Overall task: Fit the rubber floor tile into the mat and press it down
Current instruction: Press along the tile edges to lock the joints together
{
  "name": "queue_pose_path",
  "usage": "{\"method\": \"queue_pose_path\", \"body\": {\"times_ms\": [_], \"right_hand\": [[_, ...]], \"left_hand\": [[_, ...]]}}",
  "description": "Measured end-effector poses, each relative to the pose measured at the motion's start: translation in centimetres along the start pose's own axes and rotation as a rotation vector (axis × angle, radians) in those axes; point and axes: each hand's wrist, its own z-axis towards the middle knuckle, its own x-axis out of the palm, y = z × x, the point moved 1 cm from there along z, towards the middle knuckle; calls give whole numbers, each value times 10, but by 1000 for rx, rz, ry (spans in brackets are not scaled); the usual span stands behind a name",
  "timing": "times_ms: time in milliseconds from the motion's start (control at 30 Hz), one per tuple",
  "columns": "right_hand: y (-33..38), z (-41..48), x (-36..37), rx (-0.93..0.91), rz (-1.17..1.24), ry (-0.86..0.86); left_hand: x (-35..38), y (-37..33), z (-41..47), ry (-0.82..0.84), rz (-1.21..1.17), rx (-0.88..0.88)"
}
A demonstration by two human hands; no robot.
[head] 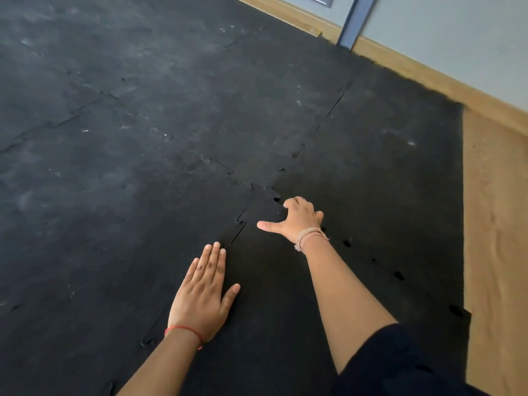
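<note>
A black rubber floor tile (274,270) with puzzle-tooth edges lies between my arms, set among the other tiles of the black mat (128,167). My left hand (201,292) rests flat, palm down, fingers together, on the tile's left seam. My right hand (297,220) is on the tile's far corner, thumb spread out and fingers curled down onto the rubber near the corner joint (275,197). Small gaps show along the tile's right seam (347,242). Neither hand holds anything.
The mat covers most of the floor, dusty and scuffed at the left. Bare wooden floor (494,224) runs along the right edge of the mat. A pale wall with wooden skirting (400,57) and a blue-grey door frame (354,21) stand at the back right.
</note>
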Motion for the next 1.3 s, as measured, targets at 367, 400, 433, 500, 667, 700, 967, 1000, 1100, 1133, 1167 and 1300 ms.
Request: {"method": "queue_pose_path", "body": {"times_ms": [367, 400, 433, 500, 667, 700, 967, 1000, 1100, 1133, 1167, 1300], "right_hand": [[18, 16, 8, -43, 511, 128], [18, 17, 10, -41, 542, 110], [18, 17, 9, -36, 593, 94], [17, 16, 5, -24, 682, 84], [22, -1, -26, -89, 803, -78], [25, -9, -32, -118, 843, -122], [34, -28, -37, -172, 996, -221], [33, -15, -33, -79, 937, -118], [33, 7, -15, 63, 741, 95], [35, 8, -15, 72, 730, 85], [36, 5, -19, 81, 780, 39], [28, -20, -35, -29, 1326, -218]], "left_hand": [[-9, -5, -1, -32, 28, -2], [-10, -5, 0, -23, 38, -10], [-10, -6, 0, -19, 46, -15], [-11, -6, 0, -15, 65, -18], [-13, -6, -1, -10, 65, -27], [-13, -6, -1, -19, 56, -23], [-12, -6, -2, -79, -16, -4], [-13, -7, -1, -71, -1, -3], [-8, -6, 1, -115, 12, 1], [-5, -4, 1, -121, 13, 15], [-5, -4, -1, -105, 14, 22], [-13, -5, -15, -125, 39, 1]]}}
